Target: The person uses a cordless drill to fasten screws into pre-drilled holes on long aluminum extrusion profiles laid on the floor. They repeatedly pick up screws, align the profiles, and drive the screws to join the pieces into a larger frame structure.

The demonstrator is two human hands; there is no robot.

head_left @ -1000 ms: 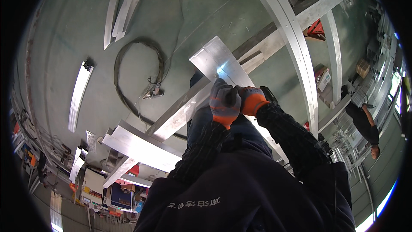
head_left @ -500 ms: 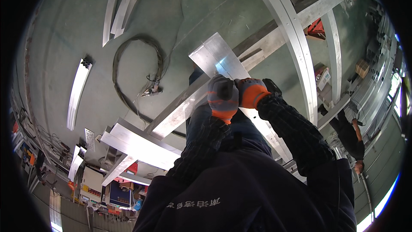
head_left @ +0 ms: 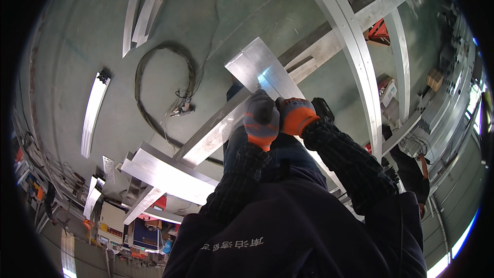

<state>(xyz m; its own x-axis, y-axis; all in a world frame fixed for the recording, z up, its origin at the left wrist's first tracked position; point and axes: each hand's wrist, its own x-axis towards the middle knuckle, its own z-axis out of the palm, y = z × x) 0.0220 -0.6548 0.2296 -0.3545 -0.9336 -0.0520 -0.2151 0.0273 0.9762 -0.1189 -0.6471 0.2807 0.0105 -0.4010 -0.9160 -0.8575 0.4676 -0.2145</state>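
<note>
My left hand (head_left: 261, 118) and my right hand (head_left: 296, 115), both in grey and orange gloves, are pressed side by side on a long shiny aluminium profile (head_left: 260, 67). The profile's flat end juts away from me above the gloves. Both sets of fingers are curled over the metal where it crosses a second aluminium bar (head_left: 216, 131) that runs down to the left. My dark sleeves and jacket fill the lower middle of the view and hide the part of the profile nearest me.
A welded aluminium frame (head_left: 355, 56) of long bars spans the green floor to the right. A coiled dark cable (head_left: 149, 92) lies left of the hands, loose metal strips (head_left: 92, 113) further left. Another person (head_left: 411, 170) in dark clothes bends at the right.
My two gloved hands have shifted a little to the right and up along the profile. The person at the right has moved lower in view.
</note>
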